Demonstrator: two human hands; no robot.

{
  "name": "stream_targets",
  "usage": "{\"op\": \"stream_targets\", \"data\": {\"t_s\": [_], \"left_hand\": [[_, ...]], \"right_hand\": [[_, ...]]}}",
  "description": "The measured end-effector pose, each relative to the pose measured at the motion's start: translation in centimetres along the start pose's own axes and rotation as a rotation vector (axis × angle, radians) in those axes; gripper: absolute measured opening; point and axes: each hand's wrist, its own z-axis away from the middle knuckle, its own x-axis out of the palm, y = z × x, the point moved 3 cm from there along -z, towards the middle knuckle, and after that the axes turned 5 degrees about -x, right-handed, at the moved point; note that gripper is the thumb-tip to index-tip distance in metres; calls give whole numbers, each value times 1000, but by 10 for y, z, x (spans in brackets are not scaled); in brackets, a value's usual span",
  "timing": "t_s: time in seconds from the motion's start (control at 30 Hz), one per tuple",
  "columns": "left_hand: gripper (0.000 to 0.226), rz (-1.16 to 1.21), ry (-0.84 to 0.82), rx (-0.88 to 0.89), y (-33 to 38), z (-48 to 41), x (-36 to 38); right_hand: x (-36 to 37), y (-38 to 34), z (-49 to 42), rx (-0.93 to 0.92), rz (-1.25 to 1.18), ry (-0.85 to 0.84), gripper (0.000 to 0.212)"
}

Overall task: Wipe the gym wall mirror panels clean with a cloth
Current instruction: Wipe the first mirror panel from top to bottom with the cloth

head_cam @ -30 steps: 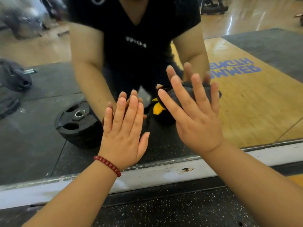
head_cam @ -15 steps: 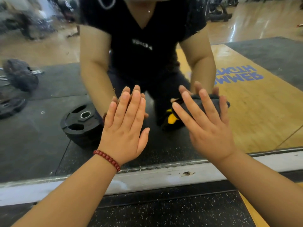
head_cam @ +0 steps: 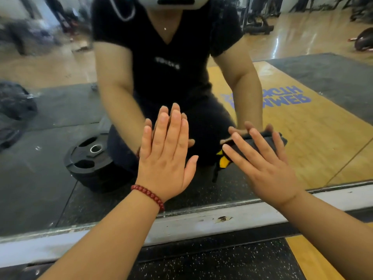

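Kneeling close to the mirror (head_cam: pixel 60 158), near its lower edge. Pressing right hand (head_cam: pixel 264 164) flat against the glass, fingers straight and spread, trapping the dark cloth (head_cam: pixel 268 138) between palm and mirror; no curl round the fabric, holding it by pressure alone. Cloth showing above and left of the fingers, a yellow patch (head_cam: pixel 222 158) hanging at its lower left corner. Spreading the fingers likely to keep as much fabric as possible bearing on the glass.

Laying left hand (head_cam: pixel 167 158) bare and flat on the mirror, left of the cloth, fingers straight and together, thumb apart, gripping nothing. Probably bracing body weight while leaning in; risking fresh prints on the panel.

Wearing a red bead bracelet (head_cam: pixel 148 196) at the left wrist. Reflecting a weight plate (head_cam: pixel 88 156), left of the left hand. Showing smears toward the upper left of the mirror: cleaning judged unfinished. White sill (head_cam: pixel 201 223) running just below the mirror.
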Motion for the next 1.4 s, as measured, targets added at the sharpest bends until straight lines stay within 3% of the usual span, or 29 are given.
{"op": "stream_targets", "data": {"t_s": [0.13, 0.2, 0.33, 0.4, 0.57, 0.77, 0.97, 1.13, 1.3, 1.4], "left_hand": [[75, -37, 16, -10, 2, 0, 3], [76, -38, 23, -11, 3, 0, 3], [79, -30, 17, -7, 1, 0, 3], [76, -45, 17, -12, 2, 0, 3], [82, -59, -7, -7, 1, 0, 2], [83, 9, -42, -13, 6, -1, -8], [75, 42, -10, -10, 7, -14, -16], [85, -51, -24, 32, -2, -9, -9], [82, -73, -23, 27, 0, -12, -8], [82, -62, -55, 36, -1, -10, -12]], "right_hand": [[-22, -10, -73, 146, -91, 246, 51], [-23, -14, -86, 143, -98, 285, 49], [3, -18, -17, -3, -4, 75, 64], [1, -15, -7, 25, -4, 27, 66], [-17, -10, -69, 193, -108, 266, 53], [-5, -4, -16, 75, -31, 87, 56], [-20, -9, -70, 33, -56, 204, 51], [-5, 12, 0, -5, -13, 29, 58], [-28, 0, -75, 51, -92, 204, 51], [-21, 4, -62, -9, -47, 204, 51]]}}
